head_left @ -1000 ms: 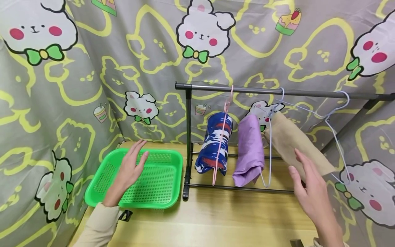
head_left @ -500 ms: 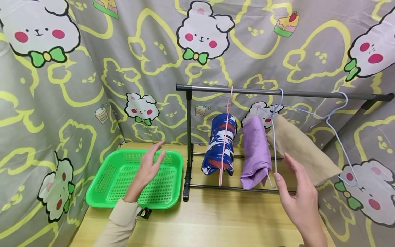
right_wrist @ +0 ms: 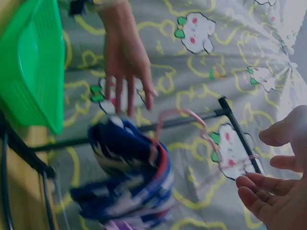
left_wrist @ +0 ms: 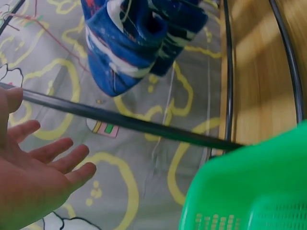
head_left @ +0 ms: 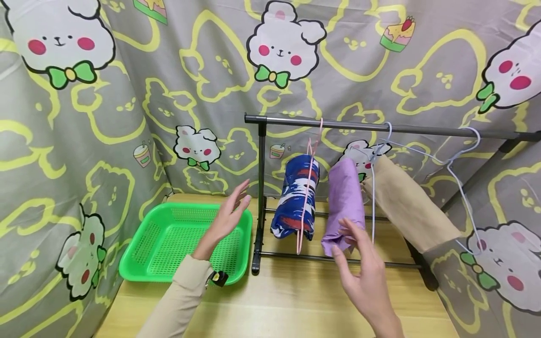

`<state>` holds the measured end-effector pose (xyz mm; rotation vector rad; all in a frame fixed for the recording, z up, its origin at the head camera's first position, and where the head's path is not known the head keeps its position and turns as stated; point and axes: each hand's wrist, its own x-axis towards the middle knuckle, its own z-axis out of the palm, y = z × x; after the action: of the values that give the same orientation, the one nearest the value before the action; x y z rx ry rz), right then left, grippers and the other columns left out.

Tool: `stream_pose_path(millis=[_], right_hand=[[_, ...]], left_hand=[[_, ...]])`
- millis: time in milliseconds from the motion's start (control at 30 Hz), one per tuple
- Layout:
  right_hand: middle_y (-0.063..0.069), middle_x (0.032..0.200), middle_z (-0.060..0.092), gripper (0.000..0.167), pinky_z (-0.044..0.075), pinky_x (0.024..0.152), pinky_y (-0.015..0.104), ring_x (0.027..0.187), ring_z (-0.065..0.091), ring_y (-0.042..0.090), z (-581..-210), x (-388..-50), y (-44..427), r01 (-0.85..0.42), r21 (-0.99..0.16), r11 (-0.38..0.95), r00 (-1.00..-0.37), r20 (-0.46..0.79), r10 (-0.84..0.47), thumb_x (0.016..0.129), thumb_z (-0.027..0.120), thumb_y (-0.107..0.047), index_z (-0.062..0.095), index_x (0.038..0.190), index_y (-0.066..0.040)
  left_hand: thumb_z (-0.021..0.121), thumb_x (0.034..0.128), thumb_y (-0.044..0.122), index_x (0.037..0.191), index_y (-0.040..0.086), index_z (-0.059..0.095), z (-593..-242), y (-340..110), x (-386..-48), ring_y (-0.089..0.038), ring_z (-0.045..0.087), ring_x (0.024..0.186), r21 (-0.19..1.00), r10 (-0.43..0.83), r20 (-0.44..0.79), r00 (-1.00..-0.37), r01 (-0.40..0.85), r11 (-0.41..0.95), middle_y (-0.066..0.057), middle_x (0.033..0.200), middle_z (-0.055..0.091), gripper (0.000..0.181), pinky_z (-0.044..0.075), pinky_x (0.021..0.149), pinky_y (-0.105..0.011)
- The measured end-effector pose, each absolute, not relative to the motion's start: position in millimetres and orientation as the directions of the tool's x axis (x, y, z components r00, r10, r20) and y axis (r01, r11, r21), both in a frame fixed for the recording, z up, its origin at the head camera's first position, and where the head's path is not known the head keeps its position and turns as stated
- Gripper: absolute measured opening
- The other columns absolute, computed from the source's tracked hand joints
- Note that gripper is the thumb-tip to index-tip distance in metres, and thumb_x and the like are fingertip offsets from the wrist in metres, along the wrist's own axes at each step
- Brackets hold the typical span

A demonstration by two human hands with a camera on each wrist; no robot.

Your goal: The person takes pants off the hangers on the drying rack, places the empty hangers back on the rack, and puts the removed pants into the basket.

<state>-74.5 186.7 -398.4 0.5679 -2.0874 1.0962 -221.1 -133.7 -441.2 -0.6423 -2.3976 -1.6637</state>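
Note:
In the head view my left hand (head_left: 224, 225) hovers over the right side of the green basket (head_left: 186, 241), fingers extended and holding nothing. The blue, white and red cloth (head_left: 296, 197) hangs on a pink hanger (head_left: 306, 202) at the rack's left, to the right of that hand. My right hand (head_left: 365, 277), fingers loosely bent and empty, is in front of the lower end of the purple cloth (head_left: 344, 197); whether it touches the cloth cannot be told. The left wrist view has my left hand (left_wrist: 41, 172) beside the rack's post (left_wrist: 120, 119).
A beige cloth (head_left: 414, 202) hangs to the right of the purple one, near a bluish hanger (head_left: 462, 188). The rack's black top bar (head_left: 351, 125) runs across the right half. Its feet stand on the wooden table (head_left: 296, 305), with patterned curtains (head_left: 228, 61) behind and at the sides.
My left hand has moved right across the basket toward the rack. My right hand has moved left from the beige cloth to the purple one. The hanging cloths have swung slightly.

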Motion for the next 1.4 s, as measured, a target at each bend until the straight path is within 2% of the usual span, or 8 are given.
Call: stream_pose_path(millis=[133,233,433,633,767,1000,1267,1400], right_hand=[[0.009,0.138,0.061,0.072,0.050,0.099,0.023,0.115,0.063,0.025,-407,-81,170,-0.580,-0.662,0.474,-0.765,0.643,-0.039,0.088,0.071,0.011,0.046,0.153,-0.011],[0.011,0.138,0.061,0.066,0.050,0.099,0.023,0.117,0.063,0.025,-411,-88,161,-0.504,-0.791,0.346,-0.848,0.529,-0.025,0.095,0.067,0.006,0.045,0.154,-0.014],[0.019,0.137,0.058,0.058,0.049,0.100,0.020,0.120,0.060,0.025,-417,-99,150,-0.348,-0.932,0.100,-0.937,0.349,-0.008,0.101,0.062,0.000,0.041,0.154,-0.005],[0.023,0.125,0.063,0.065,0.053,0.094,0.022,0.110,0.066,0.021,-419,-106,143,-0.285,-0.958,0.034,-0.958,0.286,0.025,0.099,0.064,0.001,0.035,0.157,-0.005],[0.027,0.113,0.062,0.063,0.058,0.078,0.025,0.096,0.069,0.019,-417,-109,136,-0.276,-0.961,0.001,-0.961,0.276,0.011,0.100,0.063,0.001,0.037,0.156,-0.008],[0.020,0.092,0.060,0.050,0.060,0.065,0.030,0.075,0.066,0.019,-417,-112,128,-0.310,-0.949,-0.055,-0.950,0.312,-0.018,0.101,0.058,0.005,0.046,0.149,0.002],[0.008,0.080,0.056,0.043,0.050,0.054,0.025,0.062,0.054,0.012,-416,-108,130,-0.318,-0.940,-0.121,-0.947,0.321,-0.003,0.104,0.054,0.002,0.046,0.146,0.005],[0.001,0.075,0.049,0.039,0.032,0.046,0.026,0.056,0.042,0.008,-414,-109,133,-0.311,-0.929,-0.201,-0.949,0.313,0.021,0.107,0.051,-0.004,0.045,0.143,0.010]], left_hand=[[0.049,0.1099,0.028,0.162,0.018,0.030,-439,-123,-228,-0.037,0.043,0.142,0.886,0.249,0.344,-0.906,0.400,0.233,-0.017,0.161,0.037,0.056,0.034,0.117,-0.053],[0.051,0.1092,0.029,0.163,0.020,0.027,-438,-117,-230,-0.036,0.041,0.144,0.906,0.227,0.324,-0.919,0.370,0.204,-0.018,0.161,0.037,0.060,0.032,0.119,-0.052],[0.052,0.1087,0.019,0.162,0.011,0.028,-437,-102,-240,-0.044,0.041,0.143,0.921,0.179,0.351,-0.919,0.374,0.113,-0.028,0.155,0.040,0.059,0.034,0.117,-0.053],[0.052,0.1079,0.010,0.155,0.002,0.040,-434,-93,-252,-0.045,0.051,0.134,0.910,0.125,0.398,-0.909,0.408,0.069,-0.030,0.146,0.049,0.049,0.041,0.112,-0.055],[0.051,0.1079,0.008,0.150,0.000,0.047,-428,-89,-255,-0.042,0.057,0.128,0.916,0.073,0.391,-0.918,0.395,0.068,-0.029,0.137,0.056,0.043,0.045,0.108,-0.053],[0.053,0.1071,0.010,0.138,-0.003,0.057,-426,-85,-266,-0.040,0.060,0.121,0.917,0.003,0.390,-0.921,0.388,0.092,-0.025,0.128,0.062,0.033,0.046,0.107,-0.049],[0.056,0.1061,0.010,0.125,-0.004,0.063,-433,-80,-271,-0.038,0.063,0.113,0.929,-0.047,0.352,-0.935,0.342,0.145,-0.025,0.120,0.065,0.025,0.049,0.104,-0.047],[0.057,0.1057,0.013,0.120,-0.003,0.065,-432,-79,-274,-0.037,0.065,0.110,0.929,-0.068,0.342,-0.937,0.327,0.173,-0.023,0.117,0.067,0.023,0.051,0.101,-0.047]])
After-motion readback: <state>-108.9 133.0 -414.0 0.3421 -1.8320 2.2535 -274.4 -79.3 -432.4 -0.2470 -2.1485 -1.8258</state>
